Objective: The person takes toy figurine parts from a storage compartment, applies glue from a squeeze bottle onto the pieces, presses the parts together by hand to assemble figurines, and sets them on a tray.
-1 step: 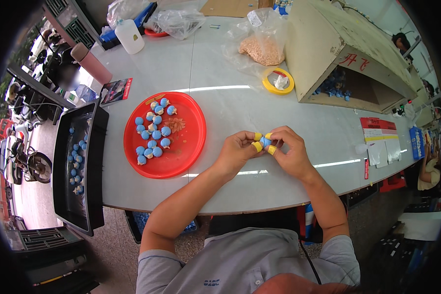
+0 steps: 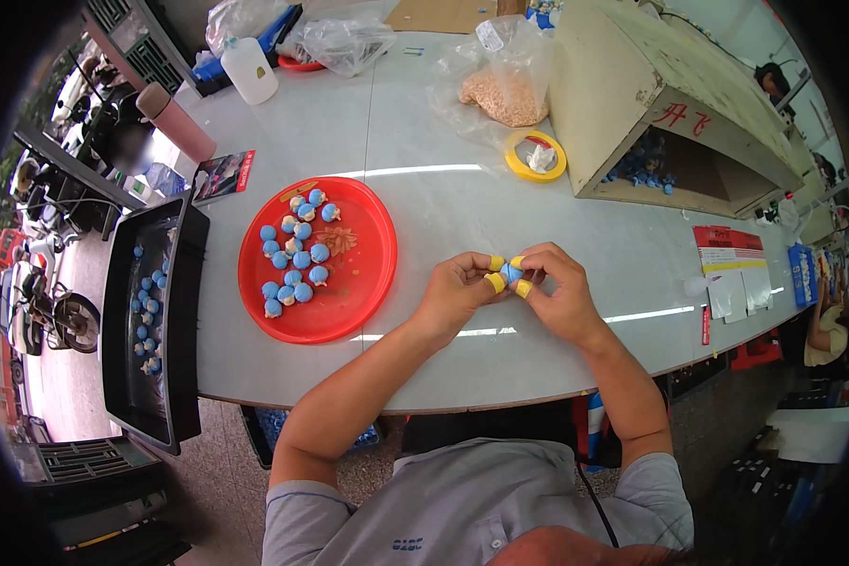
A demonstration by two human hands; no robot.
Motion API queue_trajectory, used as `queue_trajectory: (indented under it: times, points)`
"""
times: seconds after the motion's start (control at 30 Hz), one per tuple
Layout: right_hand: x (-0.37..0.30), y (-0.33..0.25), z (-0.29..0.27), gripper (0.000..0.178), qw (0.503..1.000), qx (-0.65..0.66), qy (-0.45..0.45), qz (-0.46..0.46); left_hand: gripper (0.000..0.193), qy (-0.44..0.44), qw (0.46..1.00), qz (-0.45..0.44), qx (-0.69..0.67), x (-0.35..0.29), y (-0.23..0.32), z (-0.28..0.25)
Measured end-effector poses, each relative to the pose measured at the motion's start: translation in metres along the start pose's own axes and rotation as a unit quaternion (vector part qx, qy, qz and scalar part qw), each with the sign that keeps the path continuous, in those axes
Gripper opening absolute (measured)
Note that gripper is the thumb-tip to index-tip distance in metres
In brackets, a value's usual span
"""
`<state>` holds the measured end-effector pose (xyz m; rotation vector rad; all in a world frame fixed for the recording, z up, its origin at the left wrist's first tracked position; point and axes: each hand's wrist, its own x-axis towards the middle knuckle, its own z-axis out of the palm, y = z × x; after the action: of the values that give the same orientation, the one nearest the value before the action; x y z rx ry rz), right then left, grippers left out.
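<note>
Left grip: my bare left hand [image 2: 455, 290] is closed in a pinch on the left side of a small blue rounded piece [image 2: 510, 274].
Right grip: my bare right hand [image 2: 566, 294] pinches the same piece from its right side, fingers bent.
Fingertips: yellow wraps [image 2: 496, 282] cover the thumb tips and forefinger tips of both hands.
Blue piece: it sits between my two grips, above the smooth grey bench [image 2: 443, 208]; my fingertips hide much of it, so its full shape is hard to make out.
Red tray: a round red plastic tray [image 2: 373, 292] lies on the bench to my left, with blue-and-cream rounded pieces [image 2: 320, 253] grouped mostly on its left half.
Black tray: a deep rectangular black plastic tray [image 2: 187, 349] stands at the bench's left edge, more such pieces inside.
Tape roll: a yellow ring of tape [image 2: 558, 170] lies beyond my hands, crumpled white paper [image 2: 541, 158] in its middle.
Clear bag: a transparent plastic bag of tan bits [image 2: 505, 97] rests just behind the tape.
</note>
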<state>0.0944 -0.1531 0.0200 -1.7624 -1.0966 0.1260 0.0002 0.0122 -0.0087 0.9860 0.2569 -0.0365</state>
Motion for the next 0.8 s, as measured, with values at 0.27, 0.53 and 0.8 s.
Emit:
queue_trajectory:
  times: [0.27,0.53,0.8]
  points:
    - [0.0005,-0.0024,-0.0031,0.023,1.000,0.016,0.002,0.013,0.024,-0.005,0.999,0.032,-0.004,-0.0005,-0.0006,0.0047]
    - [-0.0005,-0.0004,0.0000,0.023,0.999,0.038,0.006,0.005,0.023,-0.011,1.000,-0.005,-0.012,-0.0001,0.0010,-0.0010]
    - [-0.0009,-0.0024,-0.0016,0.023,0.999,0.028,-0.006,0.025,0.019,-0.006,0.999,0.051,0.014,-0.0013,-0.0051,0.0013]
